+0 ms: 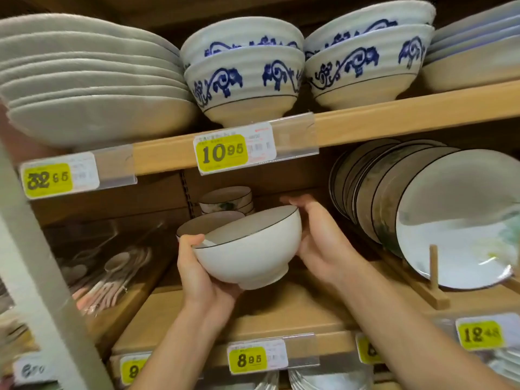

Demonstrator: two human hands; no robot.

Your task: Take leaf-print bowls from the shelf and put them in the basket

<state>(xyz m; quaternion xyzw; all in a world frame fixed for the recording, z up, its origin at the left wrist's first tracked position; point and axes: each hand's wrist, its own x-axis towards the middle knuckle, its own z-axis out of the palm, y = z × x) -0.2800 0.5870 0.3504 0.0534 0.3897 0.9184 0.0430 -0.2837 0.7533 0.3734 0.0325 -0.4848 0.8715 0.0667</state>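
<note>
Left hand (202, 274) under white bowl (253, 249), gripping, thumb hooked over dark rim | right hand (318, 243) curled round bowl's right side | bowl tilted, held off wooden shelf (281, 311), just before second bowl (202, 222) and small stack (228, 199) | plates (450, 220) racked upright, right

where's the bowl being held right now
Head view, centre: the white bowl is held between left hand and right hand, left of the upright plates.
</note>
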